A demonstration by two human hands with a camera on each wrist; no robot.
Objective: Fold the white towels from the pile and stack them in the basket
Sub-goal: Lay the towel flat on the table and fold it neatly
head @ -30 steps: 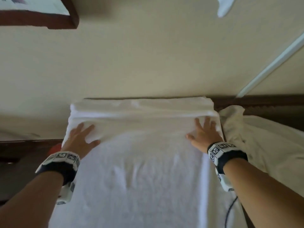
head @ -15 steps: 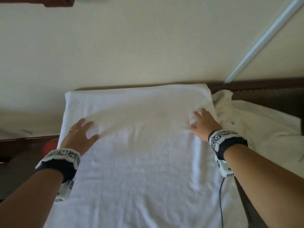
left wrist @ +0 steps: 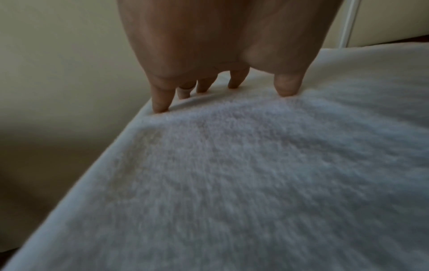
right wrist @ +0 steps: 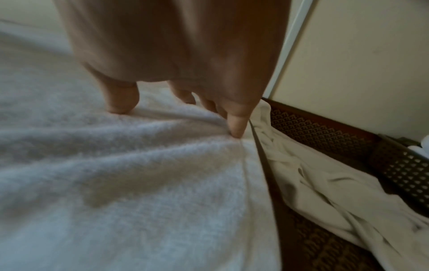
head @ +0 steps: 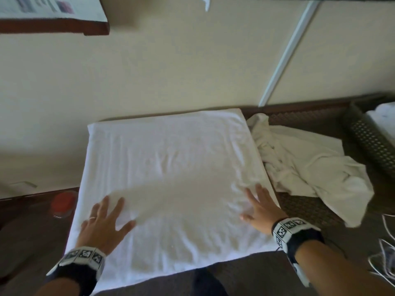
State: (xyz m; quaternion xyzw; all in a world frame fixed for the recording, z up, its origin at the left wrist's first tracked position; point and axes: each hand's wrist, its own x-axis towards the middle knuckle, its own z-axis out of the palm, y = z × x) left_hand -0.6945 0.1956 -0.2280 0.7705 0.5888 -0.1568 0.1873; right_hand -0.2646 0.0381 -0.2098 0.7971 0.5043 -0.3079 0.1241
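Left hand (head: 104, 223) and right hand (head: 259, 208), fingers spread, grip holding nothing, press flat on folded towel (head: 171, 167); pile (head: 310, 167) lies right.

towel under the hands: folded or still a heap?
Folded flat. The white towel lies as a neat rectangle with a thick doubled far edge; left hand and right hand press on it. The crumpled pile sits beside it.

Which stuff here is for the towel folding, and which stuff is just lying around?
For the job:
- white towel, spread flat, left hand and right hand pressing on it
- crumpled towel pile beside it
- dark basket at the far right

Just lying about:
- red round thing left of the towel
- white cords
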